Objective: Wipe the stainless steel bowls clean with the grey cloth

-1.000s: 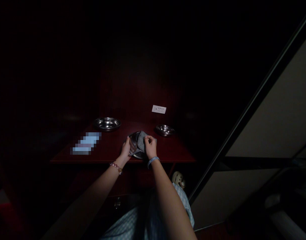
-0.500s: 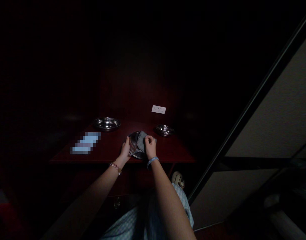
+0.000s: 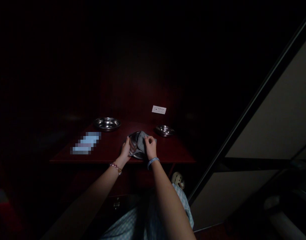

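Observation:
A shiny metal plate (image 3: 134, 141) is tilted up a little over the front of the dark red desk. My left hand (image 3: 125, 148) is closed on its left rim, thumb on the inner face. In my right hand (image 3: 150, 146) a grey cloth (image 3: 142, 142) is pinched between thumb and fingers. The cloth lies against the right side of the plate and covers part of it. The fingers under the plate are hidden.
On the desk (image 3: 123, 157) a wide metal dish (image 3: 107, 124) stands at the back left and stacked smaller metal dishes (image 3: 164, 130) at the back right. A blurred-out pale blue item (image 3: 86, 143) lies left. A socket (image 3: 159, 109) is on the back panel.
Almost nothing differs. Both hands keep their hold on the plate and the cloth, and the view has shifted very slightly.

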`<state>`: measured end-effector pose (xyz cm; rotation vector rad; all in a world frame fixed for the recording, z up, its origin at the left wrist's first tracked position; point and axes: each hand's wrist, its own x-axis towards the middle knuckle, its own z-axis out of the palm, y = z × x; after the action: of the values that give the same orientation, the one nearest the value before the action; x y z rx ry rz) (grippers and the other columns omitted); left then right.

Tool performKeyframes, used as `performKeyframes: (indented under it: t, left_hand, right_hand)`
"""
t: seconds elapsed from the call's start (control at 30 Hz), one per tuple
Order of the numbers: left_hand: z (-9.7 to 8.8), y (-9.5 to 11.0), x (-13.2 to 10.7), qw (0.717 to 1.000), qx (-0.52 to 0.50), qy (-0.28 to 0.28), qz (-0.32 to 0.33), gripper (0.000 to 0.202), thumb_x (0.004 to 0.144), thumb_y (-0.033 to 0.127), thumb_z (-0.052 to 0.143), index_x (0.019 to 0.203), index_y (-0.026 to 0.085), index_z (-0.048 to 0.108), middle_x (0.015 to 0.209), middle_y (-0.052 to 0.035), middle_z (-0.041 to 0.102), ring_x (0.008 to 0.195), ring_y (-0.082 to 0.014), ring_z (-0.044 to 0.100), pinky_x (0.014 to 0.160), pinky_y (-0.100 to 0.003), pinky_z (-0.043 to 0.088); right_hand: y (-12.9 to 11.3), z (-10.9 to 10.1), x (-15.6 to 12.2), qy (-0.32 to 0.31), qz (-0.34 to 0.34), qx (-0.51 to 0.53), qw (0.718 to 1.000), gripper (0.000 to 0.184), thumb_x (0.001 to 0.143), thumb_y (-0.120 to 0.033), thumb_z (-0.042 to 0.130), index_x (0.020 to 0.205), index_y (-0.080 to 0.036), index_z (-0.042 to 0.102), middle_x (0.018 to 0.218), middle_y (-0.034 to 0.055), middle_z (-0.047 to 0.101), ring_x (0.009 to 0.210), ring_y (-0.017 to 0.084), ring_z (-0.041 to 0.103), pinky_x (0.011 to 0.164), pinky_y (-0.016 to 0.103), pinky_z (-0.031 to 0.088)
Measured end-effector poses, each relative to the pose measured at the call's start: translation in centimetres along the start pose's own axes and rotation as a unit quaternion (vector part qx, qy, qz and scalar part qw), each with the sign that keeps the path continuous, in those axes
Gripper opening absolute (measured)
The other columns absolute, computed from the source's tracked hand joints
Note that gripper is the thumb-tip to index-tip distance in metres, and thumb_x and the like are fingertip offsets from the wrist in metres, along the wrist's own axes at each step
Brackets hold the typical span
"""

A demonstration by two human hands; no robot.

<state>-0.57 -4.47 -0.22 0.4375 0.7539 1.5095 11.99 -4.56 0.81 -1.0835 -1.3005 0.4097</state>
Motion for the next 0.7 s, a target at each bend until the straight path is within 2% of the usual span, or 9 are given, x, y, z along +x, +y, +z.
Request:
performKeyframes:
  t: [0.17, 0.3, 0.47, 0.7]
  left_hand:
    - [0.11, 0.10, -0.18, 1.000, 0.003, 0.006, 0.002, 0.032, 0.102, 0.036, 0.050, 0.102, 0.013, 0.072, 0.097, -0.0133, 0.080, 0.092, -0.0225, 0.077, 0.084, -0.030, 0.060]
    - [0.14, 0.12, -0.27, 1.000, 0.006, 0.012, 0.003, 0.031, 0.102, 0.035, 0.051, 0.104, 0.012, 0.072, 0.095, -0.0132, 0.080, 0.092, -0.0222, 0.077, 0.085, -0.031, 0.060]
    - [0.10, 0.00, -0.07, 1.000, 0.001, 0.014, 0.008, 0.032, 0.100, 0.039, 0.056, 0.106, 0.012, 0.073, 0.098, -0.0139, 0.080, 0.093, -0.0236, 0.077, 0.083, -0.031, 0.060]
    - [0.02, -0.04, 0.10, 1.000, 0.008, 0.016, 0.006, 0.031, 0.102, 0.035, 0.052, 0.099, 0.012, 0.072, 0.094, -0.0137, 0.080, 0.091, -0.0223, 0.077, 0.080, -0.029, 0.060]
  right_hand:
    - [-0.26, 0.02, -0.07, 0.000, -0.003, -0.025, 1.000, 0.037, 0.089, -0.058, 0.054, 0.077, -0.024, 0.061, 0.079, 0.0010, 0.065, 0.086, 0.020, 0.058, 0.082, 0.029, 0.046]
    - [-0.18, 0.02, 0.00, 0.000, -0.003, -0.034, 0.999, 0.037, 0.090, -0.057, 0.055, 0.079, -0.023, 0.064, 0.081, 0.0020, 0.067, 0.087, 0.020, 0.059, 0.082, 0.030, 0.047]
    - [0.10, 0.05, 0.12, -0.005, 0.003, -0.039, 0.999, 0.036, 0.090, -0.056, 0.055, 0.081, -0.023, 0.065, 0.082, 0.0023, 0.068, 0.087, 0.020, 0.060, 0.082, 0.029, 0.047]
    - [0.32, 0.32, 0.16, 0.015, 0.019, -0.038, 0.999, 0.030, 0.090, -0.049, 0.054, 0.081, -0.023, 0.064, 0.083, 0.0026, 0.068, 0.089, 0.021, 0.061, 0.085, 0.031, 0.047]
